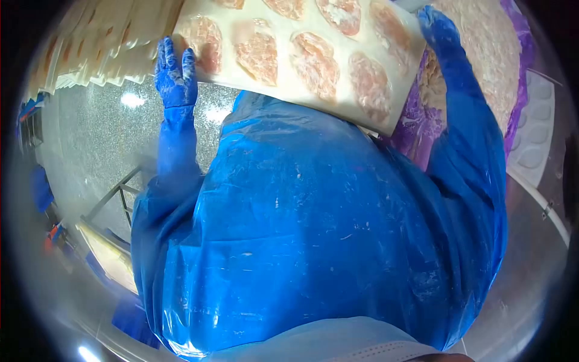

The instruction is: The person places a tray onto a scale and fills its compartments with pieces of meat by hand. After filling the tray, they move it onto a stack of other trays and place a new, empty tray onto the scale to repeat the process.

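Observation:
In front of me a white board [289, 90] carries several flat, oval, pale pink raw meat patties [315, 65]. It lies slightly tilted, its near edge close to my blue apron [325, 229]. My left hand [177, 78], in a blue glove smeared with white, is at the board's left edge, its fingers stretched out and thumb apart. On the far right edge rests my right hand [440, 29], also gloved in blue, its fingers bent over the rim. What lies under those fingertips is hidden.
Right of the board, a purple liner [416, 117] surrounds a large mass of pale minced meat [482, 54]. A white mould sheet with oval hollows [534, 130] stands farther right. Overlapping pale boards [102, 45] lie at upper left, above a speckled grey floor [102, 139] and a dark metal frame [117, 196].

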The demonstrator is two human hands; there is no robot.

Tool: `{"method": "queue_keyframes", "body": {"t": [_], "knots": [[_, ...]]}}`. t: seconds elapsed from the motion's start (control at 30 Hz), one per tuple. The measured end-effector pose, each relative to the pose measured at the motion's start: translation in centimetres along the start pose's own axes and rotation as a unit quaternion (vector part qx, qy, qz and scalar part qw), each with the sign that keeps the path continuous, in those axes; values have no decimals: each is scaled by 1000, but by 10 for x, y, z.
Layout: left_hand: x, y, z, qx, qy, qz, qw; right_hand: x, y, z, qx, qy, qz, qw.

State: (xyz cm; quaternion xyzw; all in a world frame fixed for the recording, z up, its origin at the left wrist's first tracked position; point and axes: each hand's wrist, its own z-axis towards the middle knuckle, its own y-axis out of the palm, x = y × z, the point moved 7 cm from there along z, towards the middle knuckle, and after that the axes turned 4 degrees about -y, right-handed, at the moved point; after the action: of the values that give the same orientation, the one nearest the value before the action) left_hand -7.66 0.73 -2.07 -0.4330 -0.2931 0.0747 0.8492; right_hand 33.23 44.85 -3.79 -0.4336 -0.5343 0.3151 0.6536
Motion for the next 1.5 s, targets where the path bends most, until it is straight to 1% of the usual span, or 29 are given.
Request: {"method": "queue_keyframes", "body": {"t": [0.03,0.1,0.17,0.2,0.27,0.3,0.33,0.37,0.4,0.43,0.5,0.53,0.6,0.63,0.67,0.73,0.83,0.9,0.97,1.03,1.1,1.13,1.2,1.27,1.3,1.37,1.43,1.47,1.5], "knots": [[-1,1,1,7,-3,4,1000,-8,-1,1,6,-5,-2,1000],[0,1,-3,23,19,-20,999,-57,-91,14,113,131,218,961],[5,0,-5,46,46,9,998,-103,-116,6,271,109,241,926],[5,0,-5,57,33,14,998,-117,-115,8,284,92,258,919],[13,-5,-1,69,17,24,997,-131,-94,13,181,146,118,965],[13,-8,-3,63,10,21,998,-134,-88,15,184,154,131,962],[9,-8,-4,56,22,21,998,-121,-78,19,141,202,114,962],[-1,-3,-4,49,-5,-3,999,-106,-69,21,100,249,87,959],[-8,5,-4,41,-34,-32,998,-110,-72,26,103,240,63,963],[-12,8,-4,38,-27,-48,998,-107,-71,26,104,237,171,951],[-31,11,-1,17,-70,-137,988,-107,-74,16,238,195,128,943],[-32,11,0,9,-50,-126,991,-95,-65,11,229,204,111,945],[-28,9,3,5,-24,-110,994,-62,-63,-18,315,298,187,881],[-27,9,2,7,-16,-102,995,-59,-64,-26,308,300,179,885],[-26,10,3,-6,-48,-133,990,-58,-63,-20,242,290,196,905],[-26,12,2,-4,-43,-129,991,-51,-53,-10,145,265,208,930],[-23,10,1,0,-41,-117,992,-29,-27,-10,48,219,134,965],[-26,8,0,6,-88,-166,982,-10,1,-13,-7,174,88,981],[-45,18,-4,33,-87,-182,979,-1,21,-8,-44,121,52,990],[-33,11,-4,45,-95,-191,976,-6,3,15,-34,89,39,995],[-25,3,-1,47,-101,-174,978,-15,-41,24,-98,88,17,991],[-22,1,-1,32,-105,-169,980,6,-42,23,-96,153,119,976],[-23,-3,1,16,-137,-204,969,36,-48,11,-80,254,331,906],[-19,-10,1,-12,-195,-273,942,31,-92,-4,-56,272,529,802],[-21,-11,-1,-21,-196,-266,944,15,-103,-11,-45,272,586,762],[-31,0,-5,-12,-227,-320,920,-42,-111,-31,-18,277,653,705],[-42,14,-16,-30,-253,-343,904,-104,-89,-65,20,321,680,659],[-34,-25,16,-33,-265,-384,884,-114,-109,-82,49,347,680,644],[-33,-24,16,-44,-288,-419,860,-131,-99,-106,67,376,679,628]]}}
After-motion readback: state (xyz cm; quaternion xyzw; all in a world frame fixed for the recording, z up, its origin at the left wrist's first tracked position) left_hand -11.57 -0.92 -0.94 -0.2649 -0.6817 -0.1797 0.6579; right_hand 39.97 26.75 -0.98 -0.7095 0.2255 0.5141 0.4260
